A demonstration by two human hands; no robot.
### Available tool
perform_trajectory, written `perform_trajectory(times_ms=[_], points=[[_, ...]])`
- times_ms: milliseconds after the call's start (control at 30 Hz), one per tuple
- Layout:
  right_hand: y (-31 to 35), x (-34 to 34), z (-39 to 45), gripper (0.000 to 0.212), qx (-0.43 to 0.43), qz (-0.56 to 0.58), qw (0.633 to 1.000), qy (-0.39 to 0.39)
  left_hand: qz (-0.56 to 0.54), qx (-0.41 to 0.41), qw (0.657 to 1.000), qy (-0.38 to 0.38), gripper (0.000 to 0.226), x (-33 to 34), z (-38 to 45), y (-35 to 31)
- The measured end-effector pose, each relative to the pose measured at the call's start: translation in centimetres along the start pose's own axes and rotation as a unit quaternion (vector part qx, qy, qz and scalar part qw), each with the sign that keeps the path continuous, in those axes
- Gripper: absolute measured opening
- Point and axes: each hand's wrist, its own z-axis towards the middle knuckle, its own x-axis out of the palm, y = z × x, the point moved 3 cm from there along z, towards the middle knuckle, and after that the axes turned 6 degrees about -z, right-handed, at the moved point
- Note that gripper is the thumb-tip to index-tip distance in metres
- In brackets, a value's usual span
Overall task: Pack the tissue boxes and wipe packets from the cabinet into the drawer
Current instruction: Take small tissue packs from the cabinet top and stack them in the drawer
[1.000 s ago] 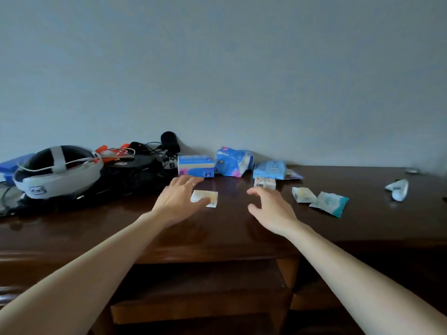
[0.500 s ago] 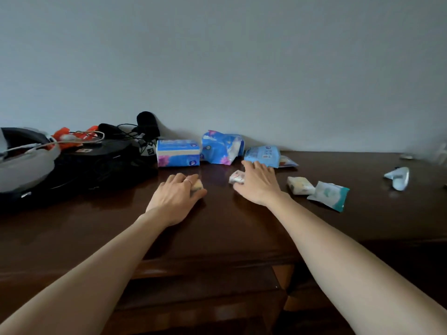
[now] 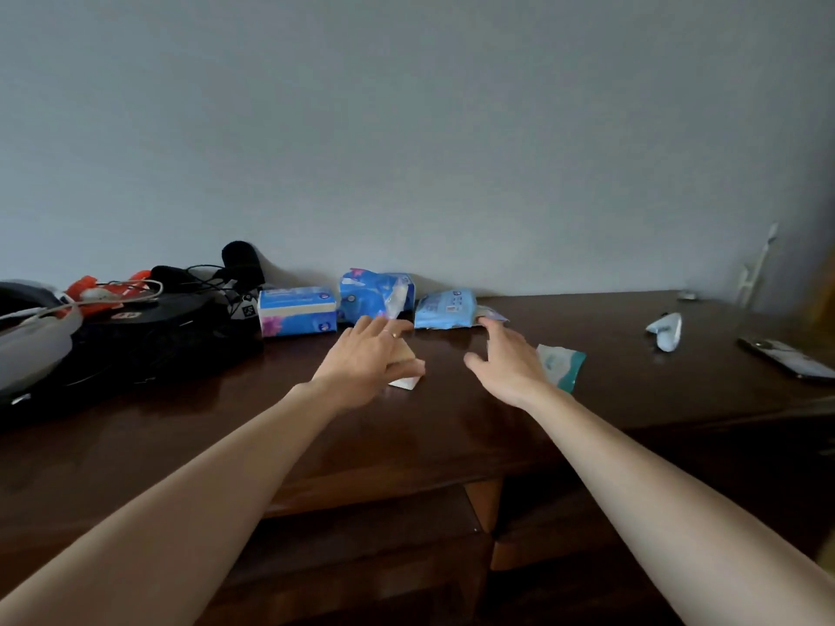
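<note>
On the dark wooden cabinet top (image 3: 452,426), my left hand (image 3: 368,359) pinches a small pale tissue packet (image 3: 405,375) between thumb and fingers, and the packet is tilted up off the wood. My right hand (image 3: 510,365) hovers with its fingers spread, just left of a teal and white wipe packet (image 3: 565,363). Whatever lies under its palm is hidden. Along the wall stand a blue tissue box (image 3: 298,311), a blue soft tissue pack (image 3: 375,298) and a light blue wipe packet (image 3: 445,309). An open drawer (image 3: 361,530) shows below the cabinet's front edge.
A headset (image 3: 31,336), a black bag (image 3: 158,336), cables and a black microphone (image 3: 241,264) crowd the left end. Toward the right lie a white handheld device (image 3: 665,329) and a dark phone (image 3: 788,361).
My left hand has closed on the small pale packet and tipped it up. My right hand left the small white packet and moved right toward the teal one.
</note>
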Motion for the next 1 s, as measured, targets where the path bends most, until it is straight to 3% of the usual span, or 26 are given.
perform_trajectory(times_ms=[100, 200, 267, 433, 533, 600, 700, 767, 833, 933, 1000], points=[[-2.2, -1.0, 1.0, 0.071, 0.032, -0.039, 0.999, 0.008, 0.021, -0.042, 0.997, 0.057, 0.082, 1.2, 2.1, -0.4], [-3.8, -0.2, 1.8, 0.068, 0.072, -0.043, 0.993, 0.087, 0.031, -0.07, 0.989, 0.13, 0.092, 3.2, 2.2, -0.2], [-4.2, 1.2, 2.0, 0.061, 0.087, -0.062, 0.987, 0.121, 0.019, -0.073, 0.989, 0.126, 0.091, 4.3, 1.9, 0.2], [-3.9, 1.4, 2.9, 0.043, 0.087, -0.126, 0.984, 0.089, 0.03, -0.061, 0.987, 0.146, 0.092, 4.5, 2.2, 0.8], [-3.2, 0.3, 2.5, 0.039, 0.025, -0.18, 0.982, 0.05, 0.085, -0.064, 0.982, 0.154, 0.091, 3.5, 2.4, 0.6], [-2.3, 0.1, 1.2, 0.048, -0.019, -0.14, 0.99, 0.005, 0.093, -0.071, 0.978, 0.171, 0.086, 2.6, 2.2, 1.0], [-1.3, 0.3, -1.5, 0.061, -0.015, 0.024, 0.999, -0.015, 0.07, -0.13, 0.976, 0.162, 0.083, 1.5, 0.4, 1.4], [-0.6, 0.0, -3.5, 0.066, -0.007, 0.101, 0.994, -0.041, -0.012, -0.184, 0.978, 0.102, 0.079, 0.7, -1.6, 0.9], [0.6, -0.4, -6.1, 0.068, -0.022, 0.18, 0.981, -0.07, -0.182, -0.238, 0.954, 0.008, 0.073, -0.5, -4.5, 0.0], [2.9, -0.7, -11.5, 0.065, -0.103, 0.277, 0.952, -0.078, -0.436, -0.246, 0.858, -0.118, 0.07, -2.3, -10.9, -2.0], [3.9, 0.3, -15.6, 0.063, -0.163, 0.283, 0.943, -0.057, -0.518, -0.244, 0.807, -0.143, 0.068, -2.2, -16.1, -2.9]])
